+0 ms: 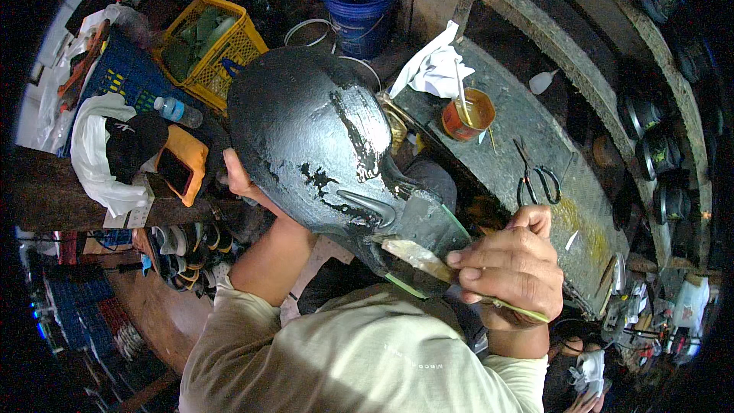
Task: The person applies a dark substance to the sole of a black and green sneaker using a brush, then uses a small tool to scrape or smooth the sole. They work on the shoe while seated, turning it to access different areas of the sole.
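Note:
A large, rounded black shell, glossy with patchy silver-grey shine, is tilted up in front of my chest. It narrows toward the lower right, where a dark flat section with a pale green edge sticks out. My left hand is wrapped under the shell's left side and holds it up; most of the fingers are hidden behind it. My right hand grips a flat, pale, smeared strip-like tool. The tool's tip lies over the shell's narrow end; I cannot tell whether it touches. A thin yellow-green strip shows beneath my right hand.
On the dark bench at the right are an open orange tin with a stick in it, scissors and white cloth. A blue bucket and yellow crate stand behind. Left: bottle, phone on orange cloth.

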